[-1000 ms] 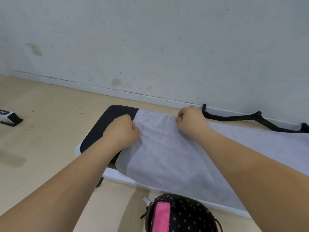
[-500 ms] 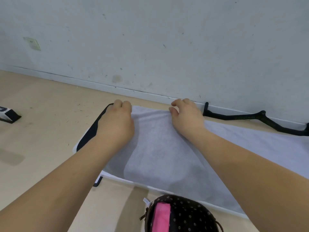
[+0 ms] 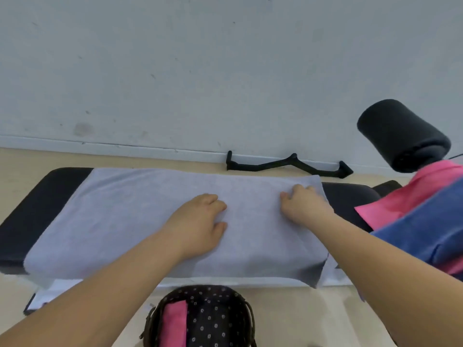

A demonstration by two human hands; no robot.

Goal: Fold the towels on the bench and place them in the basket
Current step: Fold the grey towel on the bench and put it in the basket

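A pale grey towel point(image 3: 120, 221) lies spread flat along the black padded bench point(image 3: 37, 204). My left hand point(image 3: 198, 221) rests palm down on the towel's middle, fingers loosely apart. My right hand point(image 3: 302, 204) lies on the towel near its right end, fingers curled against the cloth; a pinch on the cloth cannot be told. A pink towel point(image 3: 411, 196) and a blue towel point(image 3: 426, 229) are heaped on the bench's right end. Below my arms stands the dark dotted basket point(image 3: 215, 319) with a folded pink towel point(image 3: 174, 324) inside.
A black foam roller pad point(image 3: 400, 134) sticks up at the bench's right end. A black metal bar point(image 3: 288, 166) lies on the floor against the white wall. Tan floor stretches to the left of the bench.
Both hands have left the towel's left end and slid right along it, now at its middle and right end. The view has swung right, bringing the pink and blue towels in.
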